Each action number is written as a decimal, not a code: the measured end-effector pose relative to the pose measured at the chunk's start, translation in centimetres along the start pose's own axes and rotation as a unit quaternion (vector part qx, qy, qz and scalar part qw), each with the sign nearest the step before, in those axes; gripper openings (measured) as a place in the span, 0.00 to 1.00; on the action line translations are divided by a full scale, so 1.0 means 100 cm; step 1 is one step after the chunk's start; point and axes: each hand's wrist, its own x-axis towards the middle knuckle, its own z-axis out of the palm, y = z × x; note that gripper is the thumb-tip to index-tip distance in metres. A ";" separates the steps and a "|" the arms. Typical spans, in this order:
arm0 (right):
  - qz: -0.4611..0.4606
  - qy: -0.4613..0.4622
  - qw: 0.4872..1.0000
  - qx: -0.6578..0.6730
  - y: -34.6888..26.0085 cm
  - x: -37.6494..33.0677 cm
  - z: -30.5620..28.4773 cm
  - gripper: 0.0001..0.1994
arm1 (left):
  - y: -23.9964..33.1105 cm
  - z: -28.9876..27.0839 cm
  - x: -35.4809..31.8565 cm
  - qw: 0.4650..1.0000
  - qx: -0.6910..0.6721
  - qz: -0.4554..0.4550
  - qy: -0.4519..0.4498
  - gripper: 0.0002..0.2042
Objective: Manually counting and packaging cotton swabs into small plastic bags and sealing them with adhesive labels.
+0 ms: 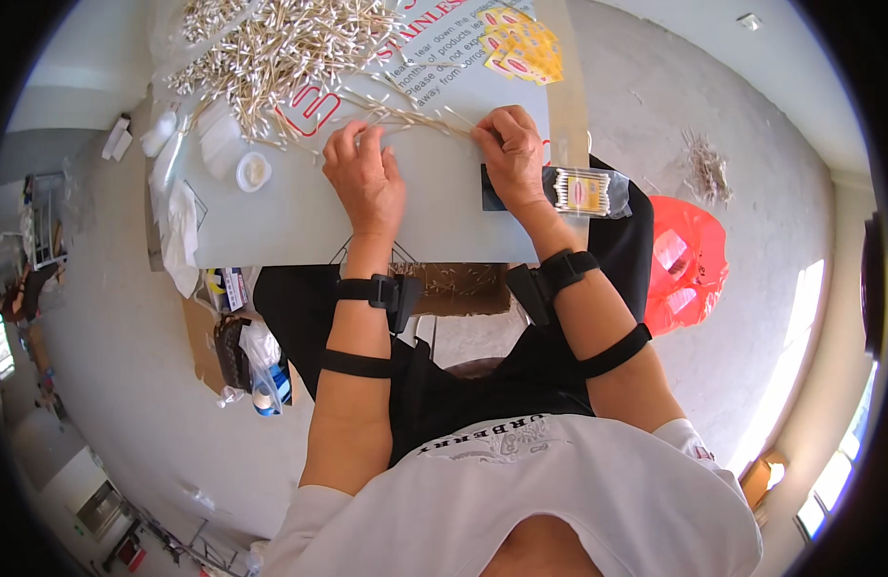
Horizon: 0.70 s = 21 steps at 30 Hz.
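My left hand (pixel 363 173) lies palm down on the pale table (pixel 290 216), fingertips on a thin row of cotton swabs (pixel 405 117). At the row's right end my right hand (pixel 509 149) has its fingers curled and pinches some of those swabs. A big loose heap of cotton swabs (pixel 280 48) is spread across the far side of the table, just beyond both hands. A filled clear packet of swabs (pixel 586 190) rests at the table's right edge, next to my right wrist.
Yellow labels (pixel 521 43) lie at the far right of the table. A small round white lid (pixel 253 171) and crumpled plastic (pixel 179 226) sit at the left. A red bag (pixel 685 260) is on the floor to the right, bags (pixel 256 361) under the table's left.
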 end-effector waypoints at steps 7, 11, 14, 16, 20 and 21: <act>-0.117 0.051 0.989 -0.077 -0.020 -0.002 0.005 0.14 | 0.017 0.000 0.045 0.997 0.056 -0.009 -0.048 0.09; -0.069 0.014 0.988 -0.137 -0.020 0.001 0.010 0.11 | 0.016 0.005 0.068 0.981 0.087 0.068 -0.160 0.07; -0.053 0.019 0.988 -0.141 -0.018 0.002 0.015 0.08 | 0.014 0.013 0.074 0.976 0.076 0.124 -0.165 0.05; -0.046 0.025 0.989 -0.138 -0.016 0.003 0.018 0.07 | 0.011 0.016 0.076 0.977 0.072 0.140 -0.141 0.03; -0.033 0.059 0.991 -0.112 -0.008 0.002 0.018 0.06 | 0.008 0.009 0.072 0.993 -0.059 0.038 -0.091 0.04; -0.022 0.057 0.992 -0.106 -0.004 0.001 0.016 0.07 | 0.011 0.007 0.069 0.995 -0.051 0.000 -0.083 0.04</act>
